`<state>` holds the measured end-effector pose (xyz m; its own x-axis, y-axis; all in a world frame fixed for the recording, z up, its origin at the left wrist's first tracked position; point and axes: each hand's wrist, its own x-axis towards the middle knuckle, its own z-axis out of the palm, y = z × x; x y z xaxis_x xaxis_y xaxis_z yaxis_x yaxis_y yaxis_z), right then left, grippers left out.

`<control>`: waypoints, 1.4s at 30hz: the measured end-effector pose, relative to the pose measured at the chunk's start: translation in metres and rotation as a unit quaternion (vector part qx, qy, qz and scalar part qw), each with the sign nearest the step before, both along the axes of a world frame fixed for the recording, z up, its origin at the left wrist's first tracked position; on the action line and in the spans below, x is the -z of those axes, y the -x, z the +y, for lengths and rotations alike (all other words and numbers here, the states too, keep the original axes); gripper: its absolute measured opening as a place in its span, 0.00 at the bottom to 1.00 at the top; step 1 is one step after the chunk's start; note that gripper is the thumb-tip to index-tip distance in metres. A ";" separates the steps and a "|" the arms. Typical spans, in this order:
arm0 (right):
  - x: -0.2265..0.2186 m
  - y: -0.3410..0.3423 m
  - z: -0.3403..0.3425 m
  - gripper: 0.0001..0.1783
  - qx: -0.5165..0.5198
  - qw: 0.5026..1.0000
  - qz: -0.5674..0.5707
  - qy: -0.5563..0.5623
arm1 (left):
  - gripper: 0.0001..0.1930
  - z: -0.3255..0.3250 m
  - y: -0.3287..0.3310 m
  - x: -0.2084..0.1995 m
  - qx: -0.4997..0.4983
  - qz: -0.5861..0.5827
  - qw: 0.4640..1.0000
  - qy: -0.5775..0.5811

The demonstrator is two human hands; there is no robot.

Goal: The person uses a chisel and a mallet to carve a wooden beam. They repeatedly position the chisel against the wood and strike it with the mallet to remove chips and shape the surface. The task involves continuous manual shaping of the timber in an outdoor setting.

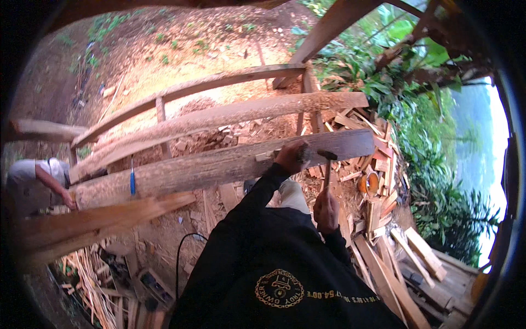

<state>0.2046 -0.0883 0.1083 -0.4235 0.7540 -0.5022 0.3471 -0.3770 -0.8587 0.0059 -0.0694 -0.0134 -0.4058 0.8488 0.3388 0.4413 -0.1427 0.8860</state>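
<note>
My left hand (292,157) is closed around a short wooden block-shaped tool (264,156) above a long thick plank (219,159). Pale wood sticks out to the left of the fingers, but the grip hides most of the tool, and its exact kind is unclear. In my right hand (326,213) is a hammer (327,156), its handle upright in the fist and its dark head just right of the left hand. A blue-handled tool (132,182) lies across the plank farther left.
At the far left another person's hand (71,200) touches the plank's end. A second beam (235,115) lies beyond, before a wooden rail (219,78). Offcuts (378,214) heap up at right around an orange round container (370,183). A black cable (179,255) runs beside me.
</note>
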 end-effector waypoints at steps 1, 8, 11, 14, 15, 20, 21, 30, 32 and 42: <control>0.000 -0.001 0.001 0.24 0.005 0.999 0.009 0.043 | 0.14 0.001 -0.004 0.004 -0.006 0.037 0.999 0.005; -0.028 -0.025 0.037 0.14 -0.017 0.999 -0.038 0.033 | 0.10 0.017 -0.031 0.025 -0.064 0.091 0.989 -0.097; -0.109 -0.006 0.047 0.13 0.036 0.998 -0.011 -0.059 | 0.12 0.019 -0.032 0.024 -0.088 0.075 0.990 -0.079; -0.167 0.014 0.048 0.22 0.082 0.953 0.170 -0.235 | 0.12 0.015 -0.027 0.025 -0.087 0.077 0.992 -0.045; -0.173 0.020 0.048 0.23 0.061 0.928 0.216 -0.297 | 0.12 0.012 -0.022 0.027 -0.089 0.082 0.992 -0.036; -0.040 0.016 0.036 0.20 -0.030 0.940 0.076 -0.331 | 0.13 0.028 -0.014 0.043 -0.058 0.185 0.981 0.007; -0.015 0.006 0.031 0.19 -0.134 0.928 -0.118 -0.327 | 0.12 0.034 -0.017 0.039 -0.037 0.190 0.981 0.035; 0.000 -0.015 0.030 0.10 -0.013 0.987 -0.102 -0.120 | 0.19 0.040 -0.003 0.036 -0.033 0.126 0.988 0.084; -0.001 -0.006 0.030 0.11 -0.034 0.983 -0.104 -0.147 | 0.28 0.033 0.003 0.084 -0.028 0.242 0.966 0.085; -0.036 -0.012 0.009 0.28 0.008 0.991 -0.080 -0.107 | 0.17 0.028 -0.020 0.032 -0.010 0.155 0.988 0.017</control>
